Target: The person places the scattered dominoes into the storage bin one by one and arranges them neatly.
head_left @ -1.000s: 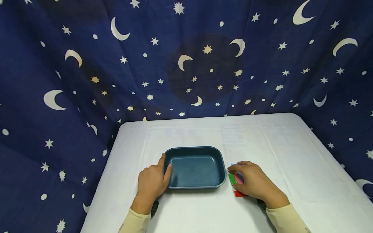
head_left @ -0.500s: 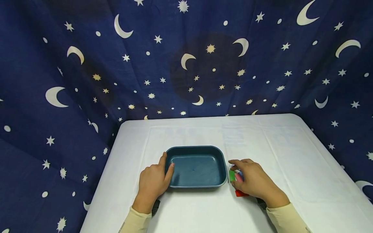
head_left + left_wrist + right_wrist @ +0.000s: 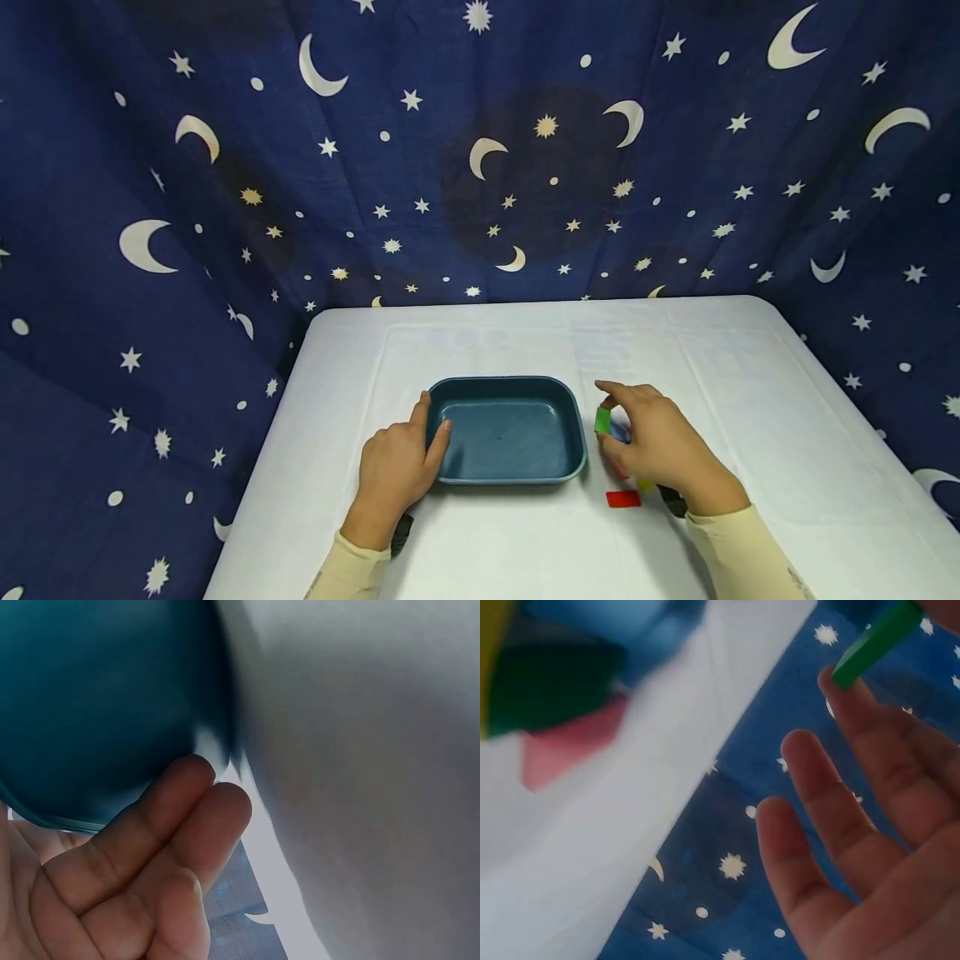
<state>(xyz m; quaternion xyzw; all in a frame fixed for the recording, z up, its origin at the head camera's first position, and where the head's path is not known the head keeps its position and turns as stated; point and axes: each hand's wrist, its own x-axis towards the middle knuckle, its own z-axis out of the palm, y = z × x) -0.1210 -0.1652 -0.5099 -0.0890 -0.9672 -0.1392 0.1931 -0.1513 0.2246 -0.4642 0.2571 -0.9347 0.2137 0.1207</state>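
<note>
My left hand [image 3: 395, 467] grips the left side of a dark teal plastic tray [image 3: 498, 481], thumb over the rim and index finger along the corner. In the left wrist view, its other fingers [image 3: 217, 825] are bent against the tray's outer wall. Between thumb and a fingertip, my right hand [image 3: 660, 437] pinches a flat green block [image 3: 602, 420], held up just right of the tray. The right wrist view has this green block [image 3: 874, 646] above the tablecloth. A blue block [image 3: 619, 432] and a red-pink one [image 3: 620, 469] show beneath the hand, partly hidden.
A red block [image 3: 623, 499] lies on the white-covered table [image 3: 510, 550], in front of the right hand. A bit of yellow block [image 3: 646, 484] peeks from under the wrist. Blurred in the right wrist view is another, dark green block [image 3: 555, 682]. A star-patterned blue curtain [image 3: 420, 167] hangs behind.
My right hand has taken hold of the green block and lifted it up and away from the other blocks, uncovering the red one. The left hand stays on the tray.
</note>
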